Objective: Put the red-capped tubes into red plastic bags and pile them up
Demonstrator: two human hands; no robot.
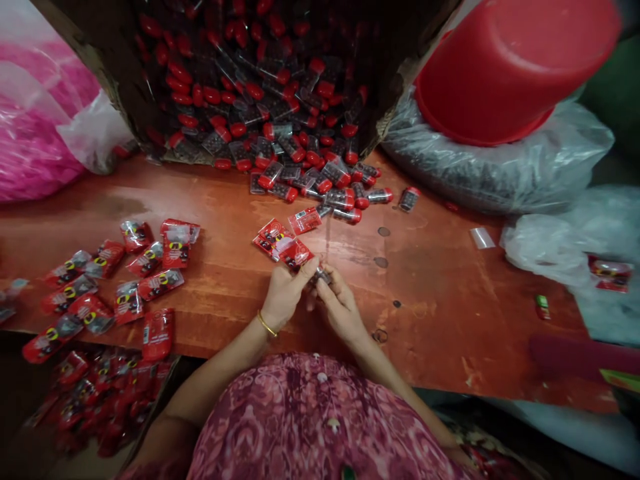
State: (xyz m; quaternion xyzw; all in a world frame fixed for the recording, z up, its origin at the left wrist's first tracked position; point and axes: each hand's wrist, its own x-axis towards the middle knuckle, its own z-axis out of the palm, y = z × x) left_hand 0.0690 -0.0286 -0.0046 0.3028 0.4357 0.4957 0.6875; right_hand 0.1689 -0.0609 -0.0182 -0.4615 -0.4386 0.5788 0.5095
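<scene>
Close in front of my body, my left hand (286, 295) is closed, its thumb pressed on a red printed packet (296, 253). My right hand (341, 303) is beside it, fingers pinched around a small clear bottle (324, 275) with dark contents, partly hidden by the fingers. The bottle meets the near end of the packet; whether it is inside cannot be made out. More flat red packets (273, 237) lie just beyond my left hand. Farther off, many red-capped clear bottles (340, 199) with dark contents spill from a large carton (107, 73).
Filled red packets (90, 312) lie on the wooden table (450, 300) at left, above a box of similar packets (105, 400). A red bucket (500, 73) stands upside down on a clear plastic bag (500, 170). A pink-filled bag (40, 120) is at far left.
</scene>
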